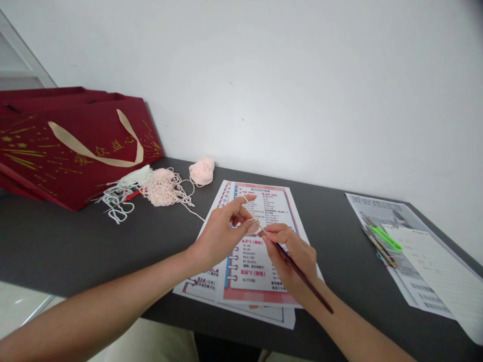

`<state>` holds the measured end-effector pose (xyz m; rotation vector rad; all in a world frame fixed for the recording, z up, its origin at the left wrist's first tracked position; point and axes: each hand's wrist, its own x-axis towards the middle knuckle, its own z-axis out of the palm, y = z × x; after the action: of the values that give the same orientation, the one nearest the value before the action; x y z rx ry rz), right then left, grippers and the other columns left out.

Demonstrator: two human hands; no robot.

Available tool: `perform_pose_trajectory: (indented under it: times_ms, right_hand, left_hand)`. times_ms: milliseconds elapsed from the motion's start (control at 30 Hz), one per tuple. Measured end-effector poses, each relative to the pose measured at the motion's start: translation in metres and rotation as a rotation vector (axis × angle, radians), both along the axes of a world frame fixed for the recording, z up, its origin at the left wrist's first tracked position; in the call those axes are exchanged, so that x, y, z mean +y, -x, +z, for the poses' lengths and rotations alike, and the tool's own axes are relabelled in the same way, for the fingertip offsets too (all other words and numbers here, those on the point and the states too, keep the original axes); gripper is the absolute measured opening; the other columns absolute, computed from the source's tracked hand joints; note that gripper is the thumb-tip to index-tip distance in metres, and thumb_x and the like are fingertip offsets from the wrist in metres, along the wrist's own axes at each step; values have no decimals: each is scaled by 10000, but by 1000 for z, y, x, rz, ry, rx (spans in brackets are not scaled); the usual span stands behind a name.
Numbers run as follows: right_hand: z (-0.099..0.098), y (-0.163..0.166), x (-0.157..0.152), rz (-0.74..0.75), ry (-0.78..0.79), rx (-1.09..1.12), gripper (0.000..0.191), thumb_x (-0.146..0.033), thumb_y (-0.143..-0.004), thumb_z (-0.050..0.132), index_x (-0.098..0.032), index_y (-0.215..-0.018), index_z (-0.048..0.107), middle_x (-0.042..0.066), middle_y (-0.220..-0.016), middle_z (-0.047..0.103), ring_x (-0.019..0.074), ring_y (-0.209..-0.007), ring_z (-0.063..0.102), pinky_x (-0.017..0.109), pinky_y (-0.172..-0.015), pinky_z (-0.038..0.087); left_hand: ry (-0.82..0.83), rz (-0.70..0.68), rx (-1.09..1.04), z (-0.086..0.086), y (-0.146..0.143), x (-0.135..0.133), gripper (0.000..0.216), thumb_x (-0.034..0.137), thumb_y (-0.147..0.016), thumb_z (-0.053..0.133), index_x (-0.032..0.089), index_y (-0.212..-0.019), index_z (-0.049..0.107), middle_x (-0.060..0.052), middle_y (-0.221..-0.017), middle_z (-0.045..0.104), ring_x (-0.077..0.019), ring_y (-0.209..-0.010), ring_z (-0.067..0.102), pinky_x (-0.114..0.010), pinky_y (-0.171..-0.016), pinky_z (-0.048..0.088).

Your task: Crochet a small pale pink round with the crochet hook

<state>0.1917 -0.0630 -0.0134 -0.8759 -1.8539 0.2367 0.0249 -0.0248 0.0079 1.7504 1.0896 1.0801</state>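
Note:
My right hand [290,250] grips a crochet hook [302,275] by its dark brown handle, the slim metal tip pointing up and left. Pinched in my left hand [229,224] is a small pale pink crochet piece [253,229], with yarn looped over the raised index finger. The hook's tip meets the edge of this piece; the exact stitch is too small to make out. A pink strand runs left from my left hand to a loose pink yarn tangle [163,188]. Beneath both hands lie printed pattern sheets [260,296].
White yarn [119,198] lies beside the tangle, and a pink yarn ball [202,171] sits near the wall. Red gift bags [75,151] stand at left. Rightward are papers [433,266], a green plastic tool [388,238] and slender tools [380,247]. The dark table [158,261] ends near my lap.

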Motion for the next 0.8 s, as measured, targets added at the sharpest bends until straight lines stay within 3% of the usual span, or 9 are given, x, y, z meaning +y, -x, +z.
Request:
perform_pose_trajectory:
  times_ms: [133, 300, 400, 600, 800]
  right_hand:
    - [-1, 2, 0, -59, 95, 95, 134, -83, -836, 555, -214, -844, 525, 23, -869, 637, 131, -718, 643, 235, -625, 521]
    - [-5, 2, 0, 25, -163, -111, 197, -7, -817, 525, -191, -887, 517, 72, -906, 632, 183, -860, 638, 296, -733, 531]
    - [-5, 4, -1, 18, -232, -180, 208, 12, -809, 518, -184, -880, 514, 85, -894, 633, 201, -873, 635, 316, -734, 533]
    - [-5, 7, -1, -87, 95, 90, 133, -79, -860, 522, -210, -863, 503, 33, -865, 617, 132, -686, 626, 246, -590, 525]
    - [-10, 2, 6, 80, -164, -198, 183, 2, -835, 497, -172, -889, 505, 87, -912, 606, 198, -860, 602, 338, -722, 518]
  left_hand:
    - [6, 11, 28, 2, -1, -1, 449, 127, -780, 559, 192, -1224, 528, 26, -724, 643, -111, -639, 522, -247, -623, 384]
    - [41, -9, -15, -1, -2, -1, 450, 147, -786, 561, 189, -1234, 528, 22, -719, 651, -120, -649, 542, -257, -640, 399]
    - [74, -21, -66, -3, -2, -2, 428, 168, -799, 558, 182, -1226, 528, 14, -723, 655, -129, -669, 566, -268, -659, 417]
    - [95, 25, -48, -4, -3, -1, 427, 182, -797, 569, 173, -1223, 535, 7, -720, 652, -133, -664, 574, -269, -639, 416]
    - [112, 1, -49, -4, -4, -3, 436, 190, -791, 581, 164, -1224, 534, 8, -711, 654, -133, -660, 573, -275, -657, 433]
